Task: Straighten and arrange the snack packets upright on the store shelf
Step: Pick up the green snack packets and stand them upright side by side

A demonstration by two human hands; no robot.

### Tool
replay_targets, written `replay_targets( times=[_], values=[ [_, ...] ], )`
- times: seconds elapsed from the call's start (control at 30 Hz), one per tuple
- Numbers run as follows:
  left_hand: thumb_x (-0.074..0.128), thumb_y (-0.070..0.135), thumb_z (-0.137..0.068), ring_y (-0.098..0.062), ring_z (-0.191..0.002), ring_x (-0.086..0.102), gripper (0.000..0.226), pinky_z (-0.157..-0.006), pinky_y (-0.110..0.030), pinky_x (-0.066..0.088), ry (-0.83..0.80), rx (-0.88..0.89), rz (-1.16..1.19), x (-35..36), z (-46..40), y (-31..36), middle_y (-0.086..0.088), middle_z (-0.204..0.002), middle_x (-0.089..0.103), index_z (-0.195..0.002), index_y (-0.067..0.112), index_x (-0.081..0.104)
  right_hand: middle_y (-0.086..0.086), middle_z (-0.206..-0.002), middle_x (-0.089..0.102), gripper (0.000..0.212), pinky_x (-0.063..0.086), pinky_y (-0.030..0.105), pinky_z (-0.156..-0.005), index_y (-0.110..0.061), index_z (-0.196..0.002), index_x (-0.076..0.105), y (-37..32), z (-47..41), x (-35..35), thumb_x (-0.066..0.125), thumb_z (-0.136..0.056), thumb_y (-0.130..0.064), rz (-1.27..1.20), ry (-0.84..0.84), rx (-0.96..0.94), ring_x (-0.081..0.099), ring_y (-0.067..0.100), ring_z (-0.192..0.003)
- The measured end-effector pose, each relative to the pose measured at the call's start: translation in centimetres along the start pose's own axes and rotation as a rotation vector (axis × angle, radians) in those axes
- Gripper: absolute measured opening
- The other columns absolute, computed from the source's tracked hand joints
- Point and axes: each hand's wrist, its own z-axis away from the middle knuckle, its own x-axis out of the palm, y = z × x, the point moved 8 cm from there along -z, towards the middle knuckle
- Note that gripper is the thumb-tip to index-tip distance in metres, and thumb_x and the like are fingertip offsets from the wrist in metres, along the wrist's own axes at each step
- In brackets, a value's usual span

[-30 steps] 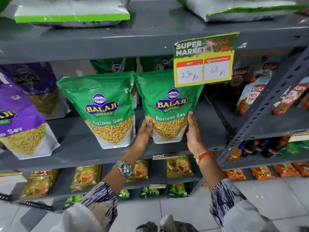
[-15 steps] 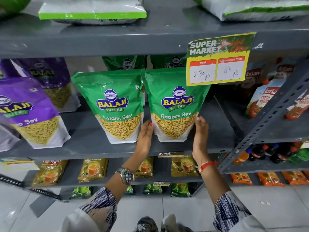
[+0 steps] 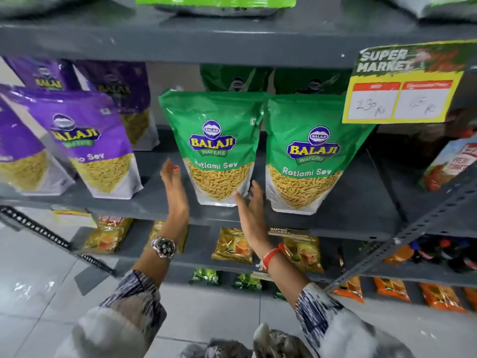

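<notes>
Two open hands, left (image 3: 173, 188) and right (image 3: 249, 204), flank the left green packet (image 3: 214, 148), grasping nothing; I should press its sides evenly.

Single head cam, wide-angle, facing a store shelf (image 3: 258, 42) head-on and tilted down.

Only one view, so no overlap with any other. It sits close to the rack: the two green packets (image 3: 216, 148) fill the centre of frame at roughly arm's reach, and both forearms enter from the bottom edge. The downward tilt takes in the lower shelves and the tiled floor (image 3: 38, 267) below them. Wide lens bows the shelf edges and the slotted upright (image 3: 426, 228) on the right. Edges look soft, probably motion blur; the price card (image 3: 402, 99) top right is barely readable.
</notes>
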Motion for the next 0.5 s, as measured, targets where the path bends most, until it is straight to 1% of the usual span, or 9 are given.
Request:
replay_targets(
  times=[0.03, 0.07, 0.13, 0.17, 0.2, 0.27, 0.33, 0.4, 0.5],
  values=[
    [0.034, 0.031, -0.096, -0.021, -0.136, 0.032, 0.046, -0.114, -0.043, 0.027, -0.045, -0.023, 0.001, 0.5, -0.7, -0.1, -0.007, -0.15, 0.029, -0.14, 0.02, 0.026, 0.006, -0.155, 0.023, 0.07, 0.022, 0.03, -0.115, -0.014, -0.147, 0.017, 0.0, -0.4, 0.4, 0.055, -0.091, -0.029, 0.015, 0.005, 0.02, 0.024, 0.018, -0.141],
    [0.033, 0.032, -0.096, -0.019, -0.135, 0.034, 0.047, -0.113, -0.042, 0.031, -0.087, -0.049, 0.028, 1.0, -1.2, -0.3, -0.006, -0.149, 0.029, -0.141, 0.02, 0.023, 0.005, -0.157, 0.017, 0.073, 0.019, 0.025, -0.112, -0.013, -0.148, 0.013, -0.1, -0.8, 0.5, 0.055, -0.091, -0.031, 0.027, 0.026, 0.036, 0.02, 0.017, -0.143],
    [0.031, 0.029, -0.098, -0.01, -0.119, 0.046, 0.044, -0.096, -0.027, 0.045, -0.188, -0.096, 0.096, 2.2, -1.6, -0.2, 0.001, -0.136, 0.039, -0.14, 0.019, 0.023, 0.006, -0.158, 0.015, 0.079, 0.017, 0.023, -0.109, -0.013, -0.149, 0.009, -0.4, -1.6, 0.8, 0.055, -0.089, -0.036, 0.025, 0.07, 0.053, 0.018, 0.016, -0.144],
    [0.029, 0.028, -0.098, -0.003, -0.108, 0.051, 0.04, -0.086, -0.019, 0.046, -0.257, -0.106, 0.108, 2.8, -1.5, -0.2, 0.005, -0.128, 0.044, -0.137, 0.021, 0.025, 0.007, -0.158, 0.017, 0.081, 0.018, 0.026, -0.111, -0.013, -0.149, 0.01, -0.8, -1.9, 1.0, 0.056, -0.088, -0.04, 0.02, 0.081, 0.043, 0.02, 0.017, -0.143],
    [0.028, 0.027, -0.098, 0.004, -0.1, 0.054, 0.034, -0.08, -0.014, 0.046, -0.327, -0.105, 0.118, 3.4, -1.4, -0.4, 0.009, -0.12, 0.049, -0.132, 0.023, 0.028, 0.009, -0.156, 0.023, 0.083, 0.02, 0.03, -0.114, -0.014, -0.148, 0.014, -1.3, -2.0, 1.4, 0.057, -0.085, -0.046, 0.01, 0.092, 0.03, 0.024, 0.018, -0.142],
    [0.029, 0.025, -0.098, 0.01, -0.095, 0.056, 0.029, -0.079, -0.013, 0.048, -0.411, -0.09, 0.122, 3.9, -1.1, -0.7, 0.015, -0.113, 0.052, -0.127, 0.024, 0.031, 0.008, -0.15, 0.036, 0.091, 0.028, 0.044, -0.116, -0.017, -0.145, 0.022, -0.4, -2.5, 1.6, 0.059, -0.075, -0.061, -0.044, 0.124, 0.022, 0.034, 0.02, -0.138],
    [0.029, 0.022, -0.098, 0.007, -0.097, 0.056, 0.031, -0.081, -0.014, 0.049, -0.441, -0.074, 0.132, 3.7, -1.1, -0.7, 0.015, -0.112, 0.053, -0.129, 0.021, 0.032, 0.007, -0.148, 0.04, 0.096, 0.032, 0.049, -0.113, -0.019, -0.142, 0.026, 1.6, -3.4, 1.5, 0.059, -0.068, -0.071, -0.062, 0.156, 0.012, 0.038, 0.021, -0.136],
    [0.03, 0.021, -0.098, 0.005, -0.098, 0.055, 0.032, -0.079, -0.012, 0.051, -0.464, -0.069, 0.136, 3.7, -1.0, -0.7, 0.013, -0.112, 0.053, -0.13, 0.018, 0.031, 0.006, -0.148, 0.039, 0.095, 0.031, 0.05, -0.113, -0.021, -0.142, 0.026, 1.9, -3.2, 1.6, 0.058, -0.069, -0.072, -0.059, 0.168, 0.002, 0.037, 0.02, -0.137],
    [0.032, 0.02, -0.097, 0.011, -0.089, 0.06, 0.037, -0.073, -0.008, 0.051, -0.486, -0.076, 0.13, 3.9, -0.5, -0.4, 0.013, -0.109, 0.054, -0.134, 0.014, 0.029, 0.004, -0.147, 0.041, 0.084, 0.032, 0.047, -0.114, -0.021, -0.142, 0.026, -0.2, -1.9, 1.5, 0.057, -0.076, -0.062, -0.052, 0.198, -0.008, 0.039, 0.018, -0.135]
  ],
)
